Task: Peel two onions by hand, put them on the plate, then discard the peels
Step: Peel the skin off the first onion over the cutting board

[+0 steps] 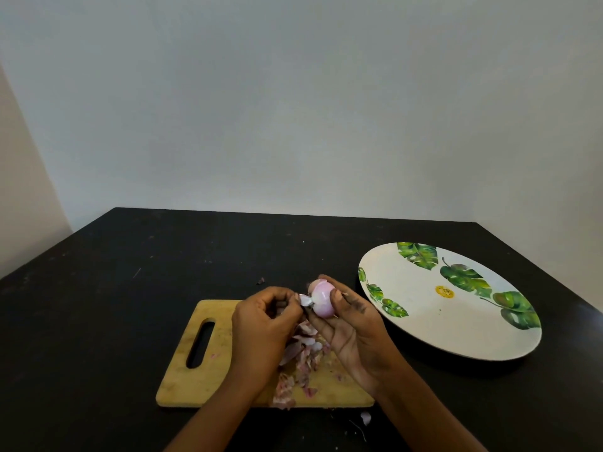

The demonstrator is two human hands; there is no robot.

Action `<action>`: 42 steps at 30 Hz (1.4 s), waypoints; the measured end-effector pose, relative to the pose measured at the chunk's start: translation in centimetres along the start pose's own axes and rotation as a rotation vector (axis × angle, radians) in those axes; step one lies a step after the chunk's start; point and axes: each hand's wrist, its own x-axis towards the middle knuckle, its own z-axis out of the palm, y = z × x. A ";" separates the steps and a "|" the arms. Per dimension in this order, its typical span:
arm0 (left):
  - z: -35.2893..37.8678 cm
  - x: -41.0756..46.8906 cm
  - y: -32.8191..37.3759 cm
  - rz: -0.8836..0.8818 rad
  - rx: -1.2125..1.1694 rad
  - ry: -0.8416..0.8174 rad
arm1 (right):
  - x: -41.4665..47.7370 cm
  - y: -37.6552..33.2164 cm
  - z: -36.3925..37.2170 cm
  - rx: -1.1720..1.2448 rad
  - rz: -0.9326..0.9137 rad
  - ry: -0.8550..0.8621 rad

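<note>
Onion (pixel 322 300), small, round, pale pink, sits gripped in the right hand (pixel 354 337) above the wooden cutting board (pixel 202 373). The left hand (pixel 261 324) pinches its papery skin flap (pixel 305 301), probably tear-prone; the bared flesh looks slick, so grip round the middle.

A plain, pale grey-white back wall (pixel 293 109) fills the upper half of the view, unmarked and softly, evenly lit, a little dimmer toward its lower part. At the far left it meets a warmer, cream-toned side wall (pixel 19 197) along a slanting corner line. Below stands a matt black counter (pixel 114 288), its far edge against the back wall, its dark top showing faint scuffs and specks toward the left edge.
</note>
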 end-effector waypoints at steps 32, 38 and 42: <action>-1.0 0.4 0.0 0.230 0.177 -0.108 | 1.0 0.9 -2.3 -0.921 -0.606 -0.114; -1.5 1.3 -0.2 0.189 0.204 -0.232 | 1.1 1.2 -2.6 -1.025 -0.715 -0.111; -1.5 1.2 -0.4 0.188 0.194 -0.207 | 0.9 1.2 -2.5 -1.047 -0.698 -0.135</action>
